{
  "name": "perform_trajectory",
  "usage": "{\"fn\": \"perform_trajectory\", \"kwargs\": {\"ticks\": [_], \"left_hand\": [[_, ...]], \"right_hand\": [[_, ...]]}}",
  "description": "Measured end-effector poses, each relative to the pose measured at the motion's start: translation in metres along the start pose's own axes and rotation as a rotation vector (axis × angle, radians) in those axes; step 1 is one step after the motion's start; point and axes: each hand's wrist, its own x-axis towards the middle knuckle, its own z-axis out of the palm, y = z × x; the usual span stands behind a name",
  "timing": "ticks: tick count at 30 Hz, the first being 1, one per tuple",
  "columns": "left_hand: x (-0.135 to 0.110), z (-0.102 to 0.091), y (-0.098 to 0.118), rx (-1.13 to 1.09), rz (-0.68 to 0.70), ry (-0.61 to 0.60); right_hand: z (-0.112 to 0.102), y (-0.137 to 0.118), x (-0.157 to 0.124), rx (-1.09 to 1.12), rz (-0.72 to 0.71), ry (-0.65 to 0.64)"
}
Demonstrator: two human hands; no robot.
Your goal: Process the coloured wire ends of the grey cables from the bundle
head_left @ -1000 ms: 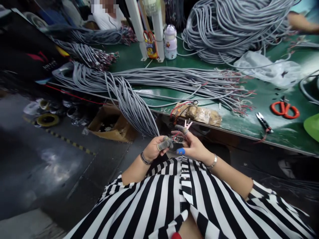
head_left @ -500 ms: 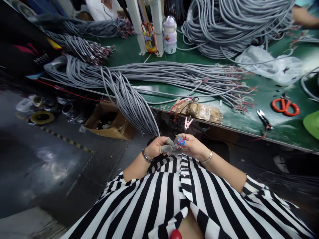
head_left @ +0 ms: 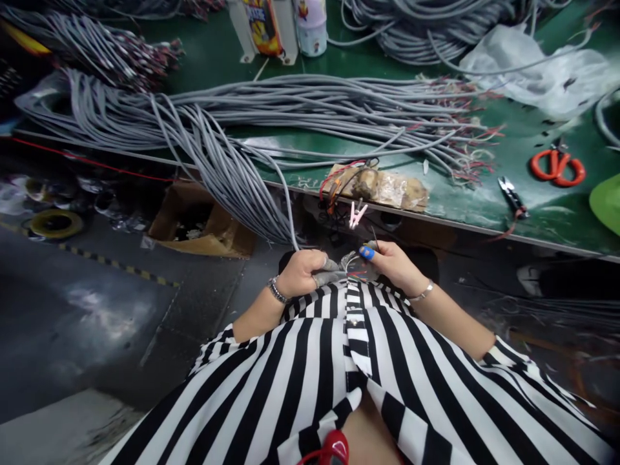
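Observation:
My left hand (head_left: 301, 272) is closed round the end of a grey cable (head_left: 289, 213) that runs up to the bundle of grey cables (head_left: 227, 174) hanging off the green bench (head_left: 465, 206). Its fingers wear grey finger cots. My right hand (head_left: 394, 265), with a blue cot on the thumb, pinches the thin coloured wires (head_left: 352, 266) fanning out of that cable end. Both hands are held close together just in front of my striped shirt, below the bench edge. A small pink clip (head_left: 357, 214) hangs above them.
On the bench lie long grey cables with stripped ends (head_left: 455, 161), a brown taped block (head_left: 382, 187), small black snips (head_left: 512, 197), orange scissors (head_left: 556, 165) and a plastic bag (head_left: 537, 64). A cardboard box (head_left: 198, 223) and tape rolls (head_left: 51, 223) sit on the dark floor at left.
My hands have drawn together and come closer to my body. The right hand went from spread fingers to a pinch on the wires. The view has tilted downward.

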Motion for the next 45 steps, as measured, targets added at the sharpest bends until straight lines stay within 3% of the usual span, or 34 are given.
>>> {"fn": "perform_trajectory", "kwargs": {"ticks": [5,7,9,14,16,20,22,27,30,32,36,40,43,45], "left_hand": [[0.005,0.006,-0.002,0.010,0.031,-0.041],[0.007,0.006,-0.001,0.025,0.015,-0.073],[0.007,0.005,0.000,0.037,0.008,-0.103],[0.005,0.002,0.002,0.025,0.033,-0.126],[0.004,0.002,0.003,0.041,0.016,-0.122],[0.007,0.004,0.004,0.118,0.007,-0.142],[0.008,0.006,0.004,0.149,0.020,-0.146],[0.006,0.004,0.001,0.118,0.001,-0.137],[0.002,0.002,-0.001,0.038,-0.012,-0.104],[-0.002,0.002,-0.001,-0.041,-0.036,-0.065],[-0.007,0.005,-0.002,-0.215,-0.201,0.048],[-0.007,0.012,-0.001,-0.552,-0.366,0.193],[-0.007,0.017,-0.002,-0.735,-0.372,0.330],[-0.009,0.019,-0.002,-0.746,-0.352,0.326]], "right_hand": [[-0.001,-0.013,-0.010,-0.029,0.076,-0.327],[0.003,-0.013,-0.008,-0.038,0.078,-0.371],[0.007,-0.009,-0.003,-0.048,0.053,-0.290],[0.004,0.001,0.007,-0.113,-0.063,0.133],[0.000,-0.002,0.004,-0.070,-0.041,0.100],[0.004,-0.010,-0.004,0.038,0.054,-0.210],[0.011,-0.011,-0.006,0.047,0.056,-0.232],[0.021,-0.001,0.000,0.277,0.111,0.020],[0.014,0.003,0.003,0.329,0.092,0.172],[0.004,0.006,0.002,0.286,0.047,0.207],[-0.012,0.007,-0.009,0.156,-0.037,0.056],[-0.011,-0.001,-0.021,-0.010,0.004,-0.135],[0.000,-0.012,-0.024,0.006,0.053,-0.261],[0.009,-0.017,-0.021,0.087,0.069,-0.351]]}}
